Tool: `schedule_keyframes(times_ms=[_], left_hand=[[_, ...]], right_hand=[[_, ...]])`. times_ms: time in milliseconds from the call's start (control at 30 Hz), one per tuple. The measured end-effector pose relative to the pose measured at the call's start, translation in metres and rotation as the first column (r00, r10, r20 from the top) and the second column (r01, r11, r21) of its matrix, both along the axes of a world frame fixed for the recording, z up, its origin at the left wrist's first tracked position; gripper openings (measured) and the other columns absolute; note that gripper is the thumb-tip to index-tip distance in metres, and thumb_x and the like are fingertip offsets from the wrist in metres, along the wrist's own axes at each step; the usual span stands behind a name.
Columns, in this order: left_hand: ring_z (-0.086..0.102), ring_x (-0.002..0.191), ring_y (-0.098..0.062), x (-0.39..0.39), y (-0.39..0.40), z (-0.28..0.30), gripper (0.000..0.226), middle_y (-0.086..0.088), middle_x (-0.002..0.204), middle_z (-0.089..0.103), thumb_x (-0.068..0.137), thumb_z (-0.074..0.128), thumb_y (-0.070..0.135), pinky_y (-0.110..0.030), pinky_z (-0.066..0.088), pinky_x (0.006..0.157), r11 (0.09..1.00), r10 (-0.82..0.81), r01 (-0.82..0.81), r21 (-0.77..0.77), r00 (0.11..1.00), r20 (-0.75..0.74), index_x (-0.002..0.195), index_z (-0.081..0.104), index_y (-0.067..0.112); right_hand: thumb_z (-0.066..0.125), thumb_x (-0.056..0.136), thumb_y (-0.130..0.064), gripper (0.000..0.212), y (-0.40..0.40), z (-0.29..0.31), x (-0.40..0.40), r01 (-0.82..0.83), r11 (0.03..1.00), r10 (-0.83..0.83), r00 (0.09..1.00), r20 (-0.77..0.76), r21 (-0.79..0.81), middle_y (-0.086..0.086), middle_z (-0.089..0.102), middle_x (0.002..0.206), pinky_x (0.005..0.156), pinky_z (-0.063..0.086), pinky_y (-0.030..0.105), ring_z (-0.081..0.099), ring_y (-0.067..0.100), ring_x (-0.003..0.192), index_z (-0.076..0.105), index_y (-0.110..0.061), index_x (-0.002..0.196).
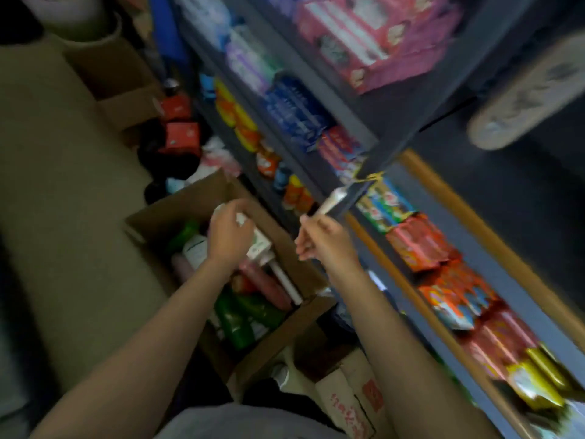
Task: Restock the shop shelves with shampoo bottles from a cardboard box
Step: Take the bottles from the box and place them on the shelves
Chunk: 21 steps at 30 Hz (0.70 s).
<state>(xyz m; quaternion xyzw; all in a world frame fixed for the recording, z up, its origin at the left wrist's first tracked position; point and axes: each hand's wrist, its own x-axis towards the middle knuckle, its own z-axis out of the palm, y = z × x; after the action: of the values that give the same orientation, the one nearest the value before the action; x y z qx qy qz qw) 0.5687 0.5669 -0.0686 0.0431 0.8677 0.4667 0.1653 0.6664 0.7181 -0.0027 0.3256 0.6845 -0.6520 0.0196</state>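
An open cardboard box (148, 221) stands on the floor below me, holding several bottles: green ones (235, 318), pink ones (264, 282) and a white one (193, 250). My left hand (229, 234) is over the box and grips a white bottle (261, 247) whose thin white end points down to the right. My right hand (323, 240) is raised beside the shelf unit (348, 122) and pinches a slender white object (332, 201); blur hides what it is. The dark grey shelves hold rows of coloured packets.
More cardboard boxes (120, 90) stand at the upper left, with red cartons (177, 122) next to them. A printed white carton (348, 400) lies by my legs. Orange-brown rails (443, 201) edge the lower shelves. Beige floor (63, 201) lies to the left.
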Motion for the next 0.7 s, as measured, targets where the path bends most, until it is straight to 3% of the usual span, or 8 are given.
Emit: schedule_keyframes(times_ms=[100, 200, 233, 300, 367, 433, 567, 700], left_hand=[[0.042, 0.133, -0.04, 0.008, -0.095, -0.057, 0.049, -0.024, 0.137, 0.053, 0.081, 0.057, 0.019, -0.053, 0.034, 0.11, 0.893, 0.122, -0.175, -0.415, 0.981, -0.15, 0.127, 0.061, 0.004], [0.009, 0.151, -0.04, 0.028, -0.159, -0.096, 0.082, -0.023, 0.163, 0.014, 0.084, 0.069, 0.024, -0.053, 0.015, 0.119, 0.797, 0.196, -0.171, -0.579, 0.98, -0.02, 0.154, 0.028, 0.012], [0.013, 0.149, -0.041, 0.035, -0.173, -0.105, 0.09, -0.023, 0.163, 0.01, 0.087, 0.068, 0.026, -0.053, 0.021, 0.118, 0.822, 0.227, -0.17, -0.543, 0.973, 0.038, 0.158, 0.014, 0.018], [0.049, 0.127, -0.042, 0.044, -0.187, -0.116, 0.093, -0.024, 0.155, 0.031, 0.093, 0.061, 0.024, -0.05, 0.046, 0.1, 0.901, 0.278, -0.21, -0.379, 0.951, 0.134, 0.158, -0.005, 0.03], [0.065, 0.083, -0.037, 0.044, -0.189, -0.116, 0.09, -0.023, 0.119, 0.062, 0.098, 0.052, 0.022, -0.047, 0.055, 0.073, 0.938, 0.27, -0.208, -0.278, 0.941, 0.206, 0.154, -0.017, 0.038], [0.062, 0.065, -0.035, 0.039, -0.185, -0.118, 0.089, -0.019, 0.087, 0.067, 0.1, 0.048, 0.023, -0.049, 0.055, 0.064, 0.949, 0.255, -0.194, -0.248, 0.935, 0.246, 0.151, -0.023, 0.04], [0.062, 0.067, -0.026, 0.031, -0.176, -0.118, 0.088, -0.014, 0.109, 0.067, 0.1, 0.046, 0.031, -0.038, 0.051, 0.06, 0.975, 0.189, -0.148, -0.164, 0.943, 0.273, 0.151, -0.025, 0.04], [0.054, 0.06, -0.01, 0.028, -0.174, -0.113, 0.09, -0.013, 0.118, 0.064, 0.1, 0.048, 0.032, -0.026, 0.036, 0.049, 0.986, 0.15, -0.121, -0.114, 0.943, 0.296, 0.149, -0.027, 0.041]], right_hand=[[0.056, 0.1, -0.027, 0.022, -0.05, -0.09, -0.017, -0.171, 0.982, 0.187, 0.942, 0.28, -0.082, 0.005, 0.062, 0.07, 0.049, 0.049, 0.023, 0.058, 0.011, 0.053, 0.058, -0.012, 0.084], [0.057, 0.099, -0.031, 0.014, -0.097, -0.158, -0.027, -0.259, 0.953, 0.304, 0.841, 0.449, -0.159, 0.007, 0.065, 0.088, 0.06, 0.054, 0.027, 0.062, 0.014, 0.071, 0.058, -0.017, 0.097], [0.058, 0.098, -0.031, 0.014, -0.111, -0.174, -0.03, -0.265, 0.947, 0.32, 0.816, 0.481, -0.179, 0.008, 0.064, 0.093, 0.067, 0.055, 0.031, 0.062, 0.017, 0.079, 0.058, -0.017, 0.098], [0.061, 0.097, -0.029, 0.014, -0.134, -0.196, -0.04, -0.235, 0.953, 0.301, 0.8, 0.519, -0.19, 0.006, 0.06, 0.096, 0.078, 0.055, 0.038, 0.058, 0.021, 0.091, 0.058, -0.015, 0.094], [0.063, 0.095, -0.027, 0.021, -0.149, -0.219, -0.052, -0.136, 0.964, 0.241, 0.808, 0.538, -0.228, 0.007, 0.06, 0.109, 0.083, 0.055, 0.041, 0.055, 0.024, 0.102, 0.06, -0.012, 0.108], [0.066, 0.094, -0.026, 0.043, -0.159, -0.241, -0.067, 0.06, 0.942, 0.14, 0.825, 0.548, -0.331, 0.012, 0.059, 0.126, 0.08, 0.052, 0.039, 0.055, 0.026, 0.108, 0.054, -0.009, 0.131], [0.068, 0.092, -0.021, 0.046, -0.169, -0.263, -0.09, 0.404, 0.803, -0.091, 0.81, 0.579, -0.438, 0.018, 0.063, 0.124, 0.078, 0.053, 0.04, 0.064, 0.027, 0.088, 0.054, -0.004, 0.133], [0.072, 0.089, -0.024, 0.045, -0.168, -0.254, -0.096, 0.419, 0.798, -0.133, 0.823, 0.552, -0.433, 0.014, 0.066, 0.118, 0.064, 0.054, 0.033, 0.065, 0.023, 0.085, 0.055, -0.009, 0.129]])
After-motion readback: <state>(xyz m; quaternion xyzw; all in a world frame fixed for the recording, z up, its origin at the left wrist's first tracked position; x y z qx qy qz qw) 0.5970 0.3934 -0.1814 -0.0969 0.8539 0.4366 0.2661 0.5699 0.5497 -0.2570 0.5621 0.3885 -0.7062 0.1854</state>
